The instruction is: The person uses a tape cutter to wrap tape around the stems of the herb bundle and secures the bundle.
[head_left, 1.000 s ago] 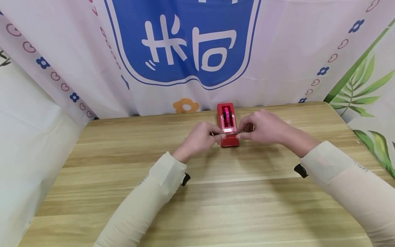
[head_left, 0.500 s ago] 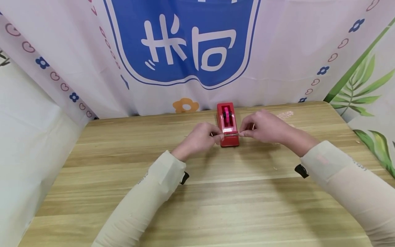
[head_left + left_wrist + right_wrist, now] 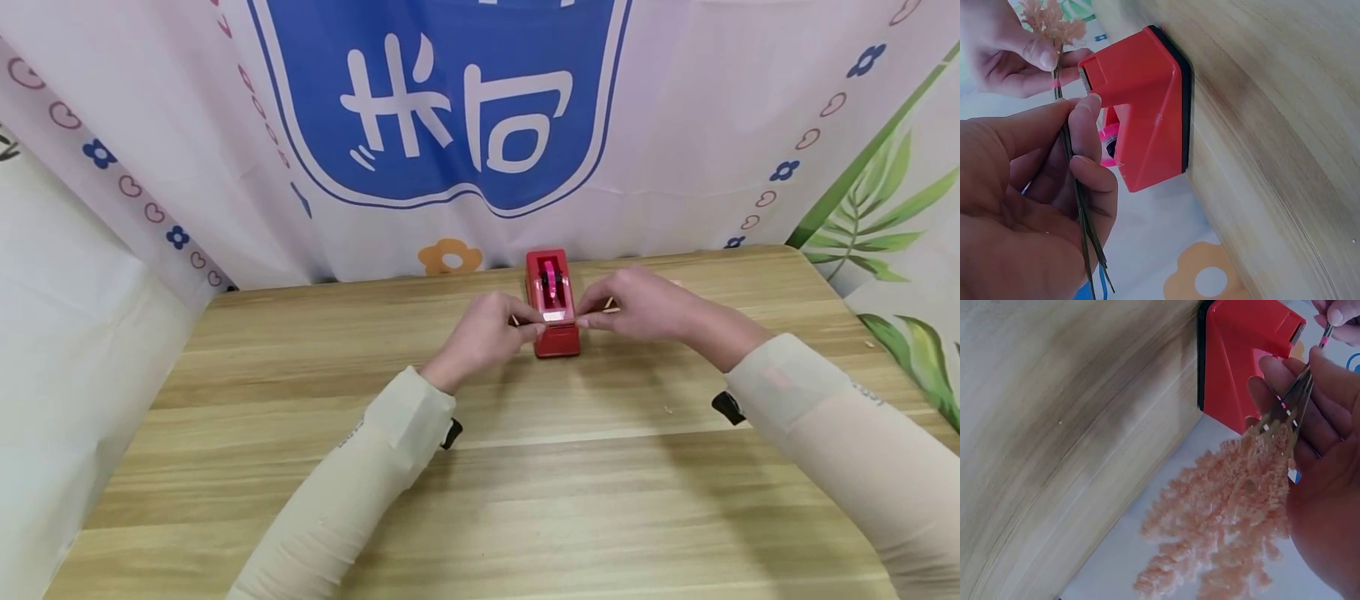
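A bunch of dried flowers (image 3: 1229, 506) with fluffy pale-pink heads is held sideways by its thin green stems (image 3: 1079, 181) at the front of a red tape dispenser (image 3: 557, 342). My left hand (image 3: 483, 333) pinches the stems and lets their cut ends trail through its palm. Closer to the heads, my right hand (image 3: 637, 307) grips the stems between thumb and fingers. Between the hands, a small pink band (image 3: 1056, 82) of tape circles the stems, right by the dispenser's toothed cutter. A pink tape roll (image 3: 551, 283) sits inside the dispenser.
The dispenser stands at the back edge of a wooden table (image 3: 525, 500). Behind it hangs a white curtain (image 3: 697, 167) with a blue emblem. Leaf-patterned cloth (image 3: 885, 217) borders the table at the right.
Both hands shift slightly, and my right hand moves in toward the left along the stems. The flower heads, visible behind the right hand half a second ago, are now mostly hidden in the head view.
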Motion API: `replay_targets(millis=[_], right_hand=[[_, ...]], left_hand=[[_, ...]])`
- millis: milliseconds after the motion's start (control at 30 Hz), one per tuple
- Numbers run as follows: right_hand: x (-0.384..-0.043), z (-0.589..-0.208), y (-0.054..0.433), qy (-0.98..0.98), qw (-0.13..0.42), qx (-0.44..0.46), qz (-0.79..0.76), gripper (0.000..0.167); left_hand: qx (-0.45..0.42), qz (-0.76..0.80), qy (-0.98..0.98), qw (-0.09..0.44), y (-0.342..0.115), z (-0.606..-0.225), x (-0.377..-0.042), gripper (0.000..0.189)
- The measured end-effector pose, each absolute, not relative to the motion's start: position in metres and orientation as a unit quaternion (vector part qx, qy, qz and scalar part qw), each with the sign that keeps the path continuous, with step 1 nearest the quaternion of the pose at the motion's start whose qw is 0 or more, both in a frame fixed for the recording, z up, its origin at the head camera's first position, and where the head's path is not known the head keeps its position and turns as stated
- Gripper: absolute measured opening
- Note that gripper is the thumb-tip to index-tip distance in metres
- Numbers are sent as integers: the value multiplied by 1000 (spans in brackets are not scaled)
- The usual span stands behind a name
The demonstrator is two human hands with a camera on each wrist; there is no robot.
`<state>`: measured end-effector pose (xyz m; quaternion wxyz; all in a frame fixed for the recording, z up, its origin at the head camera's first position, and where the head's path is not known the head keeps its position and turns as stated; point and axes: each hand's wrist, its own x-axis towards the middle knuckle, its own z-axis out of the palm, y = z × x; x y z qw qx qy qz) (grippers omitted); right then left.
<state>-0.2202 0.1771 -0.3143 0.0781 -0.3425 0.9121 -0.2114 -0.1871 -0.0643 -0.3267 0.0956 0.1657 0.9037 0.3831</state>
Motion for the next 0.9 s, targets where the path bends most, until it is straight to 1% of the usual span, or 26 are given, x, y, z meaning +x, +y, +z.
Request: replay_targets(millis=[167, 267, 467, 667, 800, 900], right_hand=[[-218, -315, 174, 917, 46, -345, -196, 5], [-216, -317, 173, 921, 39, -334, -197, 3], [-214, -318, 170, 936, 42, -295, -187, 5], [-216, -320, 172, 931, 59, -299, -202, 8], [-217, -322, 176, 923, 72, -305, -222, 5], [-218, -323, 176, 922, 72, -302, -231, 4]], left_hand=[[161, 379, 906, 97, -63, -327, -187, 14], [167, 373, 907, 103, -63, -327, -187, 16], [171, 369, 908, 98, -61, -327, -187, 17], [164, 370, 911, 76, -61, -329, -186, 15], [158, 378, 910, 70, -60, -330, -186, 14], [151, 386, 907, 70, -60, -331, -186, 13]])
